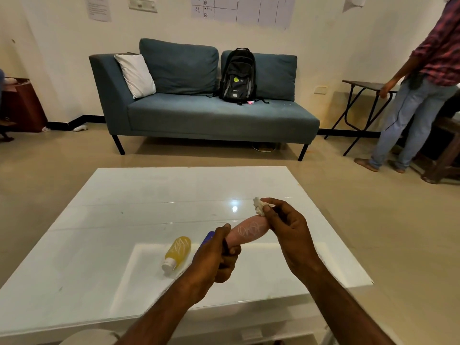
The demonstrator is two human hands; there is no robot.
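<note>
Above white table point(149, 195): left hand point(216, 255) grips pink bottle point(249, 231) (scribbled); right hand point(286, 227) pinches tissue wad point(258, 206).

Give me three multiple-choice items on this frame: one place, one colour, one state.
1. Where is the yellow bottle?
A. on the sofa
B. lying on the white table
C. on the floor

2. What colour is the held bottle in the left hand?
A. pink
B. green
C. black

3. What is the right hand doing?
A. lying flat on the table
B. pinching a white wad at the held bottle's far end
C. making an empty fist

Answers:
1 B: it lies on its side on the tabletop, left of the hands.
2 A: its pink body shows between the hands.
3 B: thumb and fingers close on the wad.
</note>
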